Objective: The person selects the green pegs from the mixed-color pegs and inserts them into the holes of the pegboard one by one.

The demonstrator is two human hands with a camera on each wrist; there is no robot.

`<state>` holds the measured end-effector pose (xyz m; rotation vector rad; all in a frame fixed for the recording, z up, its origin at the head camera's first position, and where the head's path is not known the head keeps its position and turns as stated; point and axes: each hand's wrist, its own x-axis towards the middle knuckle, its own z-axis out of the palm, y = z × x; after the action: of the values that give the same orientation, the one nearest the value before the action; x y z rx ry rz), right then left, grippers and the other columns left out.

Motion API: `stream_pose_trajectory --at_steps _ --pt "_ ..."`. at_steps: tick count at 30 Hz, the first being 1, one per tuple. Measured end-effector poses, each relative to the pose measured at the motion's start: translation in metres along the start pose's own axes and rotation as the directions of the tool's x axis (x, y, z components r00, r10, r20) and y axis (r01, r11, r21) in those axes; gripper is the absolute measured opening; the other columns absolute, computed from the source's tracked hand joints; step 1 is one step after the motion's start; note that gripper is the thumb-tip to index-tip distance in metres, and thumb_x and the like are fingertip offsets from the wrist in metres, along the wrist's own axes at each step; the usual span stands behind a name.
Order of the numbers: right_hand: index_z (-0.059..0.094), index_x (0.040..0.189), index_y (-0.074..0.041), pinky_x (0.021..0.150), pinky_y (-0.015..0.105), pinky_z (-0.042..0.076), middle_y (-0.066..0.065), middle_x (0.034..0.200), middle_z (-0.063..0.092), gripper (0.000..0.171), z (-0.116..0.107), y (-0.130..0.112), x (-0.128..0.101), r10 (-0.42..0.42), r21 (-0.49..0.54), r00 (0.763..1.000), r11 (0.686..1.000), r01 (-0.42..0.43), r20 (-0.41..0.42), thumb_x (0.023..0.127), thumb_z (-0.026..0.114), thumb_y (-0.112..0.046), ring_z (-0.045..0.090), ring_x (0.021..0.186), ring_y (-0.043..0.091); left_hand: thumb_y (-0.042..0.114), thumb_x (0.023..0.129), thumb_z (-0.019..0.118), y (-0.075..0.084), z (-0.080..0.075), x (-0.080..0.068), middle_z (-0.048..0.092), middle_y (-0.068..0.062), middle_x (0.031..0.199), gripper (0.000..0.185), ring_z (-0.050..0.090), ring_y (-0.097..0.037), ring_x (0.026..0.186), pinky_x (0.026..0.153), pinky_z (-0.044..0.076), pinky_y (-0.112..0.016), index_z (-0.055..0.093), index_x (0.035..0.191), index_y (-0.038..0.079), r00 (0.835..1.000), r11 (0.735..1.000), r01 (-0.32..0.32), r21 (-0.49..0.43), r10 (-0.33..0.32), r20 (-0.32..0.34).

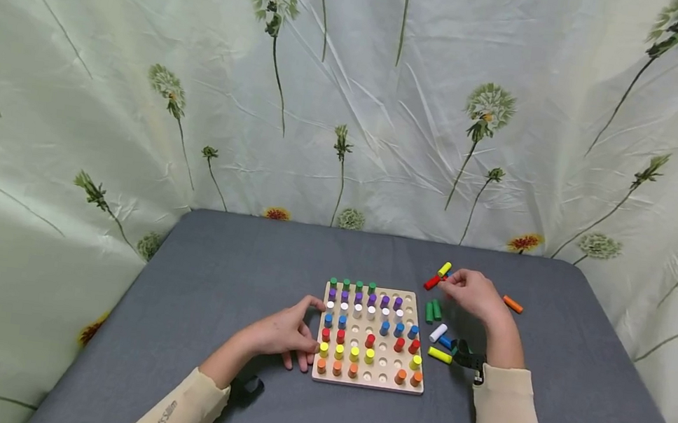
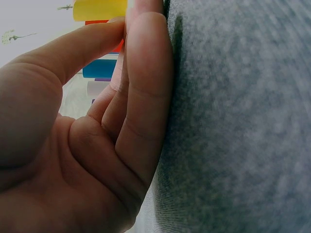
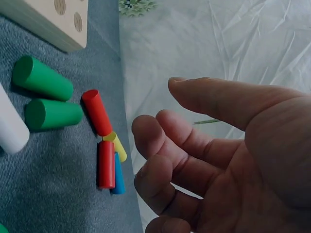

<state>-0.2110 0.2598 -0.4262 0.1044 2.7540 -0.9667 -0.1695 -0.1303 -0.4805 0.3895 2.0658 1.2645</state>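
Observation:
A wooden pegboard (image 1: 366, 385) lies flat, its upright pegs in rows by colour, from green at the far side to orange at the near side. Bare holes show between some pegs. My left hand (image 1: 284, 332) holds the board's left edge with thumb and index finger; other fingers touch the table. In the left wrist view, the thumb (image 2: 92, 46) reaches toward the colored pegs. My right hand (image 1: 470, 291) hovers by loose red (image 3: 106, 165), yellow (image 3: 116, 145) and blue (image 3: 119, 177) pegs. Nothing shows between its loosely bent fingers, thumb apart.
Right of the board lie two green pegs (image 1: 433, 312), a white peg (image 1: 438, 333), a blue peg (image 1: 446, 342) and a yellow peg (image 1: 440, 355). An orange peg (image 1: 513, 304) sits farther right. A flowered cloth (image 1: 415, 108) hangs behind the grey table (image 1: 245, 249).

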Motion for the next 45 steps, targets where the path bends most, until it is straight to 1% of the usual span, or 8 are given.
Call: stream_pose_trajectory --at_steps 4,8,13,17,24,29,38,45 --pt "0.065 0.100 -0.002 0.069 0.032 0.040 0.009 0.087 0.065 0.028 -0.002 0.002 -0.001 0.006 -0.015 1.000 1.000 -0.006 0.008 0.105 0.064 -0.030 0.054 0.080 0.022 0.013 0.096 0.075 0.000 0.000 0.000 0.077 -0.007 0.080 0.068 0.073 -0.015 0.060 0.049 0.058 -0.030 0.032 0.149 0.016 1.000 1.000 0.005 -0.003 -0.005 0.002" --pt "0.066 0.100 -0.002 0.068 0.032 0.040 0.008 0.087 0.065 0.029 -0.003 0.005 0.000 0.016 -0.036 1.000 0.999 -0.015 0.025 0.105 0.064 -0.031 0.052 0.080 0.022 0.013 0.096 0.076 0.001 0.000 0.000 0.077 -0.007 0.080 0.069 0.073 -0.015 0.061 0.049 0.057 -0.030 0.032 0.150 0.016 1.000 1.000 0.007 -0.003 -0.007 0.000" --pt "0.068 0.104 -0.001 0.069 0.032 0.041 0.009 0.090 0.064 0.030 -0.002 0.011 0.004 0.062 -0.079 0.995 0.995 -0.055 0.078 0.105 0.063 -0.030 0.054 0.082 0.023 0.012 0.097 0.075 0.001 0.000 0.000 0.078 -0.007 0.082 0.068 0.073 -0.015 0.061 0.048 0.057 -0.030 0.033 0.150 0.017 1.000 1.000 0.021 -0.008 -0.021 -0.004" --pt "0.068 0.099 -0.002 0.068 0.031 0.042 0.008 0.088 0.063 0.028 0.001 0.013 0.006 0.099 -0.095 0.989 0.992 -0.089 0.109 0.105 0.063 -0.030 0.054 0.080 0.022 0.013 0.097 0.075 0.001 0.000 0.001 0.079 -0.007 0.083 0.067 0.073 -0.015 0.061 0.048 0.057 -0.030 0.034 0.149 0.018 1.000 1.000 0.027 -0.010 -0.027 -0.005" --pt "0.066 0.094 -0.004 0.066 0.030 0.042 0.007 0.085 0.059 0.026 0.005 0.013 0.007 0.105 -0.078 0.985 0.992 -0.095 0.138 0.103 0.065 -0.028 0.053 0.079 0.021 0.012 0.096 0.076 0.001 0.000 0.002 0.079 -0.007 0.082 0.068 0.073 -0.015 0.061 0.048 0.057 -0.030 0.033 0.149 0.017 1.000 1.000 0.022 -0.006 -0.022 -0.008" --pt "0.068 0.092 -0.005 0.067 0.031 0.043 0.007 0.087 0.062 0.027 0.009 0.013 0.008 0.088 -0.108 0.986 0.991 -0.073 0.142 0.102 0.067 -0.029 0.055 0.081 0.021 0.011 0.096 0.075 0.001 0.000 0.001 0.078 -0.007 0.082 0.068 0.073 -0.015 0.061 0.048 0.057 -0.031 0.033 0.149 0.017 1.000 1.000 0.018 -0.006 -0.018 -0.007" --pt "0.066 0.080 -0.009 0.065 0.031 0.041 0.003 0.083 0.063 0.029 0.014 0.013 0.013 0.095 -0.177 0.986 0.982 -0.070 0.137 0.100 0.069 -0.030 0.054 0.076 0.018 0.012 0.098 0.075 0.002 0.000 0.001 0.078 -0.007 0.082 0.066 0.073 -0.015 0.061 0.048 0.057 -0.030 0.034 0.149 0.018 1.000 1.000 0.022 -0.010 -0.022 -0.007" --pt "0.067 0.084 -0.011 0.067 0.032 0.041 0.003 0.083 0.063 0.027 0.015 0.012 0.015 0.134 -0.210 0.982 0.972 -0.104 0.134 0.100 0.070 -0.032 0.055 0.078 0.019 0.012 0.098 0.075 0.002 0.000 0.001 0.078 -0.007 0.082 0.066 0.073 -0.015 0.061 0.048 0.056 -0.030 0.034 0.149 0.017 1.000 1.000 0.019 -0.010 -0.019 -0.012"
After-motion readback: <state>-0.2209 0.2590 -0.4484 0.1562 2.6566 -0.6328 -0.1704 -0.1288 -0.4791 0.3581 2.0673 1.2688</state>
